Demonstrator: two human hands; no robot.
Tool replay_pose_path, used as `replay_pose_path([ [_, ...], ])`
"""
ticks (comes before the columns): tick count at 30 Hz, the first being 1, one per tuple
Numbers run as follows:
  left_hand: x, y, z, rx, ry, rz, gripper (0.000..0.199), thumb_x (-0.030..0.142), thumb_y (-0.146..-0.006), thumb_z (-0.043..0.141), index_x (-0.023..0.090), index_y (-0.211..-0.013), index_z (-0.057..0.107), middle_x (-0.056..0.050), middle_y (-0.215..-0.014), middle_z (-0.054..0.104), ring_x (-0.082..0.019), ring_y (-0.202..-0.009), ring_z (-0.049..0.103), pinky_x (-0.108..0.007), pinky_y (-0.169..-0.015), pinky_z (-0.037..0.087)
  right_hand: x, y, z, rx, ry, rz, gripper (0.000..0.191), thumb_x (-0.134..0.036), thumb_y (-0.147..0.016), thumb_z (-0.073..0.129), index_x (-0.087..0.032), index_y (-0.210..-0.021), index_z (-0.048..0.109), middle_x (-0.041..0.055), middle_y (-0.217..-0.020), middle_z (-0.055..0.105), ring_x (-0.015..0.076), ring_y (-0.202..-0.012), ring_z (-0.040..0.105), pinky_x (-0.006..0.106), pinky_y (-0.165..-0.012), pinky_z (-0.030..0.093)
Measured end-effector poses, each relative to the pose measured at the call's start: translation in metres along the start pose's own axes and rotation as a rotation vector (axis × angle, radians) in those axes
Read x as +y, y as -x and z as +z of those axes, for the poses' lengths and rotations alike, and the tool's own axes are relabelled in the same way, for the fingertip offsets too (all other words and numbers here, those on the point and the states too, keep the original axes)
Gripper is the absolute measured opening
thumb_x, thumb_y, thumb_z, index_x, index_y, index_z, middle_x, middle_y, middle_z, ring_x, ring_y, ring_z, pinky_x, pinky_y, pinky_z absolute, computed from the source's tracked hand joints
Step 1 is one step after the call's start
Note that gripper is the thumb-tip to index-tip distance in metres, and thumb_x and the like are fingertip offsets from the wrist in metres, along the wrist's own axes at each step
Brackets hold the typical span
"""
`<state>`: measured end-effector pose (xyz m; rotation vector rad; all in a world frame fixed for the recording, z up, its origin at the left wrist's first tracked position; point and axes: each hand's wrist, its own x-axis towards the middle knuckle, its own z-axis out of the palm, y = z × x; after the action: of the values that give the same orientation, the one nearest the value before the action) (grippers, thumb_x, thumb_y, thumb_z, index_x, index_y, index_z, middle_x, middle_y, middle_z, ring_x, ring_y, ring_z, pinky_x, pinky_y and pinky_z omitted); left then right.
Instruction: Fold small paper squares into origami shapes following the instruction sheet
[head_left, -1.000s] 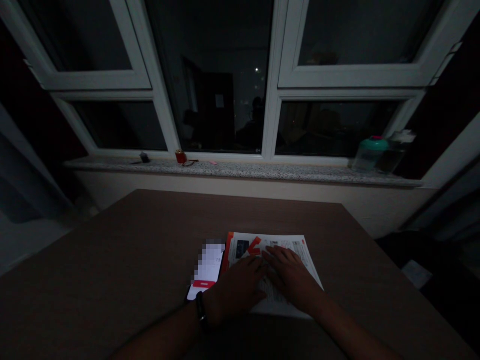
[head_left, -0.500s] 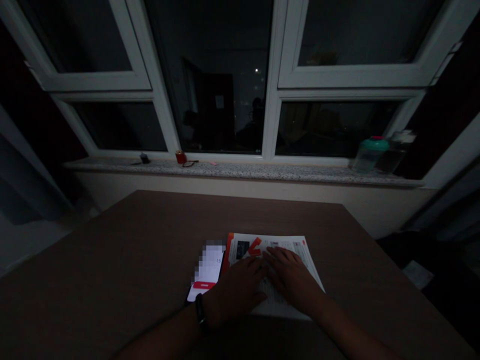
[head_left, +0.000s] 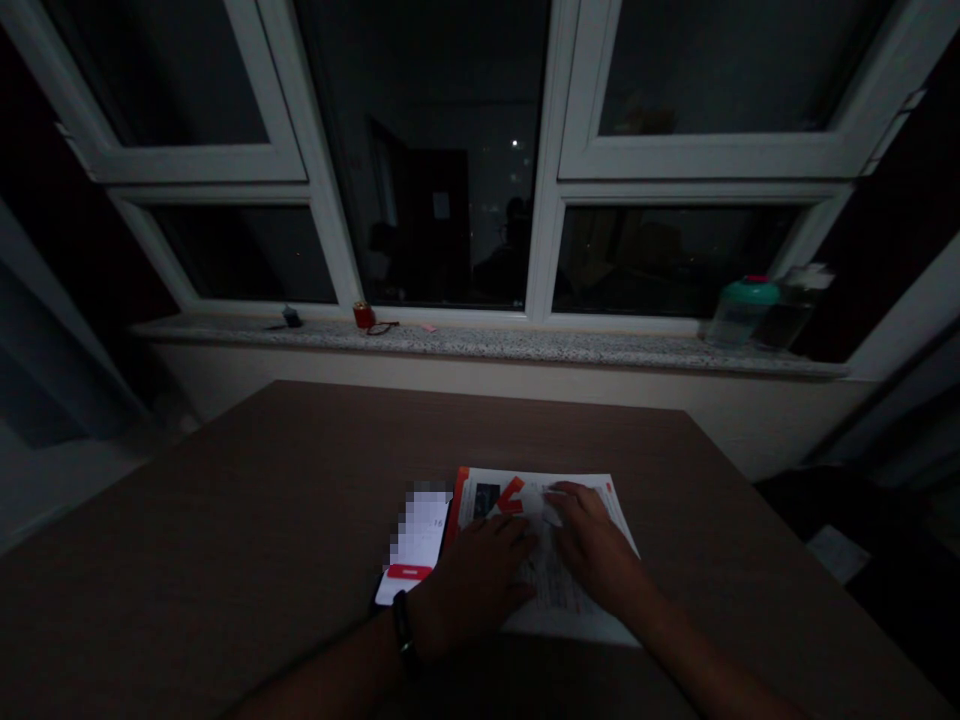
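Note:
A printed paper sheet or booklet with an orange-red left edge lies on the brown table. My left hand, wearing a dark wristband, rests open on its left half, fingers stretched toward the middle. Just beyond those fingertips is an orange-red angular shape; whether it is printed or a loose paper piece I cannot tell. My right hand is over the sheet's right half, fingers apart and slightly bent. A small pale patch shows by its fingertips, too dim to name.
A lit phone lies left of the sheet on the table. Behind it, the granite sill carries a small red container, a dark little bottle, and a teal-lidded jar beside another clear container.
My right hand has shifted right, away from my left hand, and its fingers are more bent. More of the sheet's middle shows. My left hand has barely moved.

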<state>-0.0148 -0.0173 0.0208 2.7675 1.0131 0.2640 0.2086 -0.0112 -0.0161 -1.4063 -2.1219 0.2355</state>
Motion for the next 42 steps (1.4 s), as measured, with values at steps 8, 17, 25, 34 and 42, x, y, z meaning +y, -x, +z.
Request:
replay_pose_path([
  [8, 0.001, 0.000, 0.003, 0.029, -0.025, -0.013, 0.055, 0.037, -0.088, 0.069, 0.025, -0.138, 0.048, -0.008, -0.142, 0.052, -0.032, -0.130, 0.048, -0.049, -0.107, 0.040, 0.010, -0.005, -0.001, 0.105, -0.051, 0.126, 0.022, -0.016, -0.089, 0.041, -0.019, -0.095, 0.062, 0.0107, -0.098, 0.059, 0.0255, -0.095, 0.058, 0.040, -0.087, 0.049],
  [17, -0.003, 0.001, 0.003, 0.033, 0.001, 0.012, 0.055, 0.036, -0.089, 0.067, 0.025, -0.139, 0.047, -0.009, -0.142, 0.051, -0.032, -0.134, 0.044, -0.050, -0.109, 0.039, 0.004, -0.004, -0.002, 0.131, -0.260, 0.119, 0.011, -0.029, -0.092, 0.049, -0.022, -0.090, 0.057, 0.0052, -0.090, 0.064, 0.0215, -0.083, 0.060, 0.033, -0.075, 0.047],
  [25, -0.002, 0.001, 0.005, 0.037, -0.019, -0.001, 0.058, 0.034, -0.086, 0.072, 0.022, -0.137, 0.048, -0.010, -0.142, 0.051, -0.033, -0.132, 0.046, -0.049, -0.108, 0.040, -0.008, -0.001, 0.008, -0.069, -0.487, 0.216, 0.013, -0.031, -0.086, 0.062, -0.021, -0.079, 0.056, -0.0042, -0.064, 0.055, 0.0145, -0.060, 0.052, 0.024, -0.056, 0.038],
  [34, -0.002, 0.000, 0.005, 0.037, -0.023, 0.005, 0.054, 0.033, -0.086, 0.073, 0.021, -0.134, 0.051, -0.010, -0.141, 0.053, -0.033, -0.131, 0.048, -0.049, -0.108, 0.040, -0.015, -0.006, 0.005, -0.130, -0.437, 0.141, 0.010, -0.017, -0.080, 0.060, -0.021, -0.075, 0.053, -0.0036, -0.067, 0.057, 0.0136, -0.061, 0.052, 0.023, -0.056, 0.038],
  [42, -0.003, 0.000, 0.007, 0.030, -0.004, -0.010, 0.056, 0.033, -0.086, 0.073, 0.020, -0.135, 0.050, -0.010, -0.141, 0.052, -0.032, -0.132, 0.046, -0.049, -0.109, 0.039, -0.012, -0.007, 0.005, -0.197, -0.457, 0.137, 0.016, -0.014, -0.074, 0.062, -0.021, -0.070, 0.048, -0.0051, -0.064, 0.053, 0.0119, -0.059, 0.048, 0.022, -0.054, 0.033],
])
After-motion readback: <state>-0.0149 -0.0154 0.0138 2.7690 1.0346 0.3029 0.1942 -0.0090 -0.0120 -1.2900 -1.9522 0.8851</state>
